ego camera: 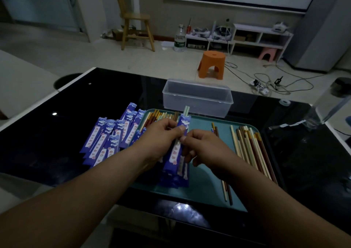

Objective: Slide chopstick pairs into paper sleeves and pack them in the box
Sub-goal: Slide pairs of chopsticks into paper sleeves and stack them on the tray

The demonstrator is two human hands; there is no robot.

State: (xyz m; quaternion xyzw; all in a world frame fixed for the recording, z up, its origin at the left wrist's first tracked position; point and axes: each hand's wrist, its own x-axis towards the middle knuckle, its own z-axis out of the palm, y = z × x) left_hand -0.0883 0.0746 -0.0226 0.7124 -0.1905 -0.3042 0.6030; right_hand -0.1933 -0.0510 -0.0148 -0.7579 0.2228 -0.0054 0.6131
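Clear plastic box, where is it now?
Head view, centre: the clear plastic box stands on the black table, just beyond the teal tray.

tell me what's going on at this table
A person is sleeving chopsticks. The left hand and right hand both pinch a blue paper sleeve held over the teal tray, with a pale green chopstick pair poking out of its top end. Loose chopsticks lie on the tray's right side, more blue sleeves are piled on the black table to the left, and the clear plastic box behind the tray looks empty.
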